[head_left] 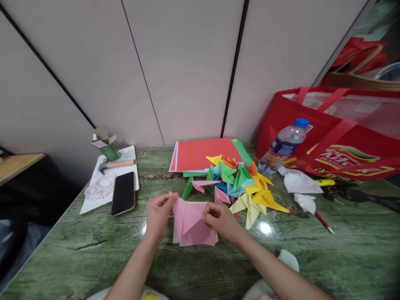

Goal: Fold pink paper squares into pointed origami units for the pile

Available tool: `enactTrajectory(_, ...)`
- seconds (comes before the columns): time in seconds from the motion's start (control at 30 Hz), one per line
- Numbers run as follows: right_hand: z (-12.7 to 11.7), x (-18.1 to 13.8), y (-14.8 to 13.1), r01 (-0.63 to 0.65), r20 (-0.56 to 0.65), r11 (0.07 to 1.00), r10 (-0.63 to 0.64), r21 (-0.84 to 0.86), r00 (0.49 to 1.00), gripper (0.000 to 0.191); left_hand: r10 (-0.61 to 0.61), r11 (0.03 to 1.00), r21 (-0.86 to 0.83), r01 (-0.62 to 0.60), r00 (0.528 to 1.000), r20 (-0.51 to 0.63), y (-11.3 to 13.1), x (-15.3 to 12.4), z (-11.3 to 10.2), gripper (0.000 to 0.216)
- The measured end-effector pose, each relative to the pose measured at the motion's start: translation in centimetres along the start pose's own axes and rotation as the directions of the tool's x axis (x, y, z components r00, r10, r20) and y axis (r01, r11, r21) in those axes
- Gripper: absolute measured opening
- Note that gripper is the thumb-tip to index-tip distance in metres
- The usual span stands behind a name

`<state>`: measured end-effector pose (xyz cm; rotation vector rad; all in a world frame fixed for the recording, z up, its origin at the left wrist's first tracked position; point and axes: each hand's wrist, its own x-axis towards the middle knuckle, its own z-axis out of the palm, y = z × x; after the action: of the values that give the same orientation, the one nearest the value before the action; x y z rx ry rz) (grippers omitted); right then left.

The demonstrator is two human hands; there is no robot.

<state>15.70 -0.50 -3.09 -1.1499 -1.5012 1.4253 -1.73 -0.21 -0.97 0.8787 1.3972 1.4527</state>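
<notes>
A pink sheet of paper [190,223], partly folded, lies on a small stack of pale sheets on the green marble table [93,250]. My left hand [159,216] pinches its upper left corner, fingers closed on the paper. My right hand [220,218] pinches the sheet's right edge, fingers curled on it. Just behind the hands sits a pile of folded paper shapes [240,183] in yellow, green, blue, orange and pink.
A stack of red and green paper sheets [203,154] lies at the back by the wall. At left are a black phone [123,193], a bead bracelet [101,186], a hammer [117,164] and a small box [104,146]. At right are a water bottle [283,146], a red bag [337,133] and crumpled tissues [298,181].
</notes>
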Motion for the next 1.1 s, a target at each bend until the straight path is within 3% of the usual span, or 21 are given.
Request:
enactTrajectory(0.17, -0.1, 0.0, 0.1, -0.02, -0.06, 0.998, 0.024, 0.065, 0.998, 0.009, 0.048, 0.997, -0.054, -0.054, 0.994, -0.103, 0.7, 1.1, -1.0, 0.022)
enactTrajectory(0.3, -0.1, 0.2, 0.1, -0.021, -0.161, 0.996, 0.035, 0.088, 0.986, 0.018, -0.014, 1.0, 0.014, 0.013, 0.999, 0.032, 0.3, 0.3, -0.2, 0.022)
enactTrajectory(0.43, 0.1, 0.1, -0.1, 0.052, -0.079, 0.998, -0.051, 0.017, 0.996, 0.016, -0.031, 0.987, 0.158, 0.001, 0.981, 0.19, -0.3, -1.6, 1.4, 0.019)
enactTrajectory(0.57, 0.2, -0.2, -0.3, 0.062, 0.027, 0.998, -0.062, -0.01, 0.998, 0.017, -0.03, 0.979, 0.202, -0.026, 0.962, 0.271, -0.2, -2.6, 2.0, 0.019)
enactTrajectory(0.8, 0.1, -0.4, -0.5, 0.053, 0.119, 0.999, -0.052, -0.01, 0.992, 0.018, -0.086, 0.982, 0.189, 0.028, 0.948, 0.306, -0.1, -2.1, 1.6, 0.025)
enactTrajectory(1.0, 0.2, -0.4, -0.7, 0.044, 0.109, 0.999, -0.043, -0.004, 0.993, 0.017, 0.061, 0.921, 0.349, -0.177, 0.946, 0.318, -0.5, -2.0, 1.4, 0.039)
enactTrajectory(1.1, 0.2, -0.3, -0.6, 0.047, 0.09, 0.999, -0.048, 0.007, 0.995, 0.018, 0.065, 0.915, 0.358, -0.185, 0.945, 0.322, -0.5, -2.1, 1.5, 0.036)
